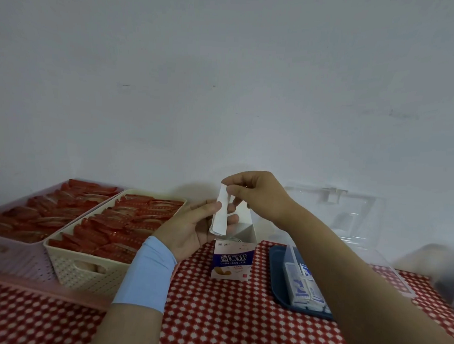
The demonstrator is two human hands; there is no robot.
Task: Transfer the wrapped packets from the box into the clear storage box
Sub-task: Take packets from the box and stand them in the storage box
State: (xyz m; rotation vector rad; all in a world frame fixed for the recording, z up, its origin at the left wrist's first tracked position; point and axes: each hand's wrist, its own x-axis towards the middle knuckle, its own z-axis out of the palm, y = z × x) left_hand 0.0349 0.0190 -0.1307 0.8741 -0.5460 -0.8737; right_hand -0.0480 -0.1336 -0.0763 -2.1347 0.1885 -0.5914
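Head view: left hand (192,229) cradles the white, slightly curled packets (220,218), thumb and fingers clamped on the lower half; right hand (257,194) pinches their top, just above the open box (231,261). Rightward, the storage box (291,263) seems part-filled.

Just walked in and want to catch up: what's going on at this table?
A person holds a small stack of white wrapped packets above the open bandage box: the left hand grips its lower part, the right hand pinches the top. The clear storage box stands open at the right with blue-and-white packets already in it.
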